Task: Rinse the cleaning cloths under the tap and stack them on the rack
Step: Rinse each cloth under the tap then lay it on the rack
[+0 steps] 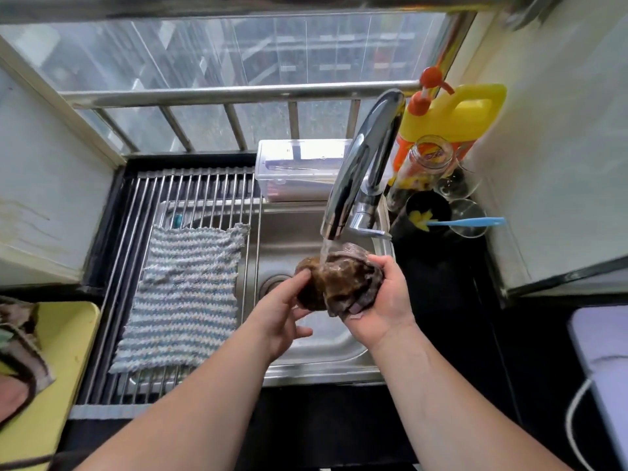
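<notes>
Cloth (339,283), brown and bunched, is sitting under the tap (360,164) stream over the sink (306,351); left hand (282,317) is pinching it, right hand (384,300) is cupping it. Beside them, a striped cloth (183,294) is lying flat on the rack (119,266), bare bars lying beyond it.

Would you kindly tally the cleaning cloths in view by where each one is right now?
Held under the tap in both hands: 1, the brown cloth
Lying flat on the rack: 1, the striped cloth
On the yellow tray at left: 1 bundle, number of cloths in it unclear
Total: at least 3
</notes>
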